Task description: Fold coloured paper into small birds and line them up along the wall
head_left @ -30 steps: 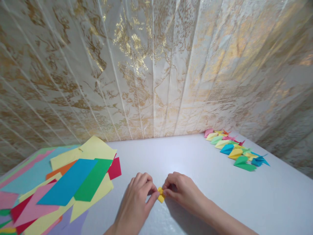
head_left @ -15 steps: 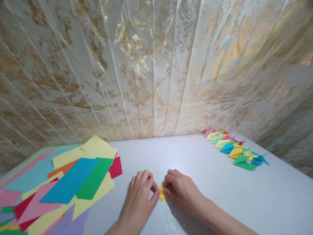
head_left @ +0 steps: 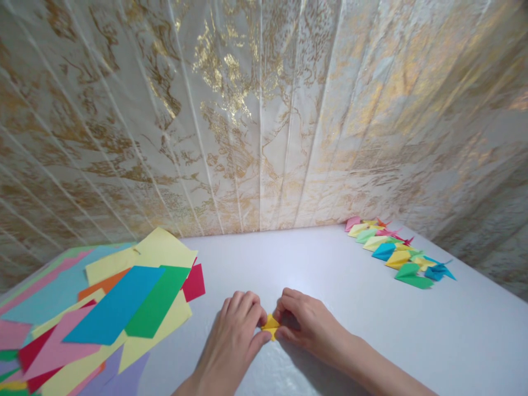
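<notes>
A small folded piece of yellow paper (head_left: 271, 326) lies between my two hands, low in the middle of the head view. My left hand (head_left: 240, 325) has its thumb and index finger closed on the paper's left side, the other fingers curled together. From the right, my right hand (head_left: 303, 318) pinches the same paper between thumb and index finger. The fingertips cover the paper's two sides, so its full shape is hidden.
Overlapping coloured paper sheets (head_left: 115, 302) spread over the left of the white table (head_left: 247, 258). Several folded paper figures (head_left: 412, 275) stand in rows at the back right. A gold-patterned curtain (head_left: 259, 137) hangs behind the table.
The fingertips have shifted on the yellow paper, which now looks wider and more spread between them. The left fingers sit slightly lower.
</notes>
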A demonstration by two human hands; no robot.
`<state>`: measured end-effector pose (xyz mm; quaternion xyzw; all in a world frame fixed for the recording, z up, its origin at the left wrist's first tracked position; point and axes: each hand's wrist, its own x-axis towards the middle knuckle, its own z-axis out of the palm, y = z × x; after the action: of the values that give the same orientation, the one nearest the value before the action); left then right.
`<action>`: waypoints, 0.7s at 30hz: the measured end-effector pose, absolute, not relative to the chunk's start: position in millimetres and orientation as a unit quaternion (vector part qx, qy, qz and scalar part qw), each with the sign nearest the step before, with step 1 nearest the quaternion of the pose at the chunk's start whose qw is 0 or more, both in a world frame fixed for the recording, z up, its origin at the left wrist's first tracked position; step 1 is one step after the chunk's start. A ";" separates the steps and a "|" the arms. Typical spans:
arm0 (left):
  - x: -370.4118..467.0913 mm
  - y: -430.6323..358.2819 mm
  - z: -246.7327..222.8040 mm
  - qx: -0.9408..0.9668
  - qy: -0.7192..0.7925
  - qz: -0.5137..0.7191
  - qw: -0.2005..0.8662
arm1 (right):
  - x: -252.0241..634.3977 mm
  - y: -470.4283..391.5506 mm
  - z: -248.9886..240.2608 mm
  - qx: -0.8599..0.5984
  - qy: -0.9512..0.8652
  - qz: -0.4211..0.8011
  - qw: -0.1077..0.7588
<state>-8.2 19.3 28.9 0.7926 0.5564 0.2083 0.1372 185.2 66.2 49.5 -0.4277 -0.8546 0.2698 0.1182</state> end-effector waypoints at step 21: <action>-8.0 26.6 29.8 0.766 0.590 0.204 0.156 | 178.6 72.5 53.0 -0.469 -0.824 0.297 0.110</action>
<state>-8.0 26.6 29.8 0.7656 0.5899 0.2038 0.1559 178.6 72.5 53.0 -0.4691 -0.8244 0.2968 0.1104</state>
